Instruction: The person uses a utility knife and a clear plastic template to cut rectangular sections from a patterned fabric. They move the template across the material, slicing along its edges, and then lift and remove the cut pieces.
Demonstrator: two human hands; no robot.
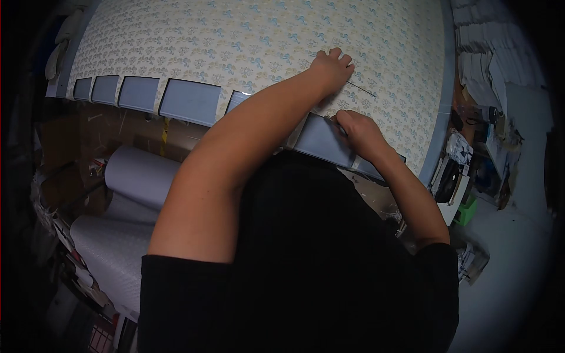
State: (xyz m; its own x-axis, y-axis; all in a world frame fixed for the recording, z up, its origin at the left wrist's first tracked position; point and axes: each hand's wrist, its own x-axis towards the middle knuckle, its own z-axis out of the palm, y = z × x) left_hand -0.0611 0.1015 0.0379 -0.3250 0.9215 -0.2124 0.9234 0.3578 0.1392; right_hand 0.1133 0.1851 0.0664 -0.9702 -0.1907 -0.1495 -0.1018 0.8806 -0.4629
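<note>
A large cream sheet [265,35] printed with small blue and beige motifs covers the worktable. Rectangular openings along its near edge show the blue-grey tabletop [190,101] underneath. My left hand [333,72] presses down on the sheet with its fingers apart. A thin dark straight strip [362,89] runs out from beneath it to the right. Closer to me, my right hand [360,132] is closed around a small dark tool [339,125], held at the edge of one opening. The fingers hide most of this tool.
Large rolls of pale wrapping material [138,173] lie below the table's near edge at left. Stacked white material [477,56] stands along the right side. A green container [467,210] and cluttered items are at lower right, beside the grey floor [512,265].
</note>
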